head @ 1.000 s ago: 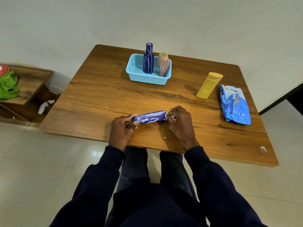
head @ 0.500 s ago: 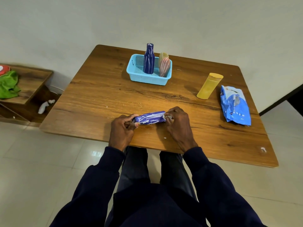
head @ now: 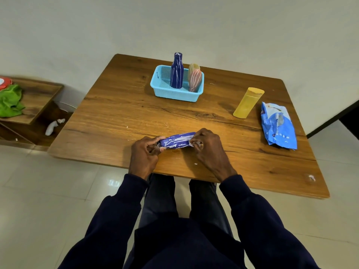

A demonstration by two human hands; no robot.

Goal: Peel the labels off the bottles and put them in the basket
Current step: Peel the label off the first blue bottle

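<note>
A blue bottle [head: 177, 141] with white scrape marks lies sideways near the table's front edge. My left hand [head: 144, 155] grips its neck end. My right hand [head: 208, 150] holds the base end, fingertips pinching at a whitish bit of label there. A light blue basket [head: 165, 92] stands at the back of the table with a dark blue bottle [head: 176, 71] upright in it and a pink bottle [head: 194, 79] leaning beside it. A yellow bottle [head: 247, 102] stands to the right of the basket.
The wooden table [head: 120, 113] carries a crumpled blue plastic bag [head: 277, 126] near its right edge and small white label scraps by my hands. A low wooden shelf [head: 33, 105] with a green cloth [head: 10, 100] stands on the left.
My right hand's fingers have shifted a little leftward along the bottle's base end, working at the label. The bottle and my left hand stay about where they were.
</note>
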